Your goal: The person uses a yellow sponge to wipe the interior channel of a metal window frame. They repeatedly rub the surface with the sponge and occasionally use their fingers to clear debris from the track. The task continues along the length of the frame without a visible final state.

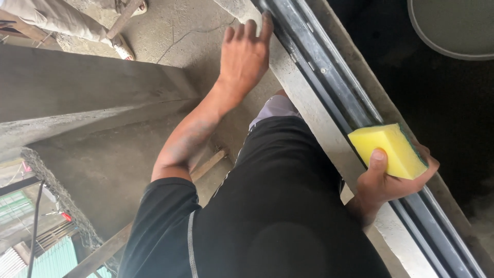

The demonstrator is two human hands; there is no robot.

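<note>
My right hand [387,181] grips a yellow sponge [387,149] with a green scouring back, holding it against the dark metal window track [334,87] that runs diagonally across the view. My left hand [244,54] reaches forward with its fingers spread, the fingertips touching the edge of the same track on the grey concrete sill [303,92]. Black trousers on my bent leg [278,206] fill the lower middle.
A concrete ledge and wall [77,103] stand at the left, with a concrete floor far below. Another person's leg and shoe [103,36] show at the top left. A pale round object [453,25] sits in the dark area at the top right.
</note>
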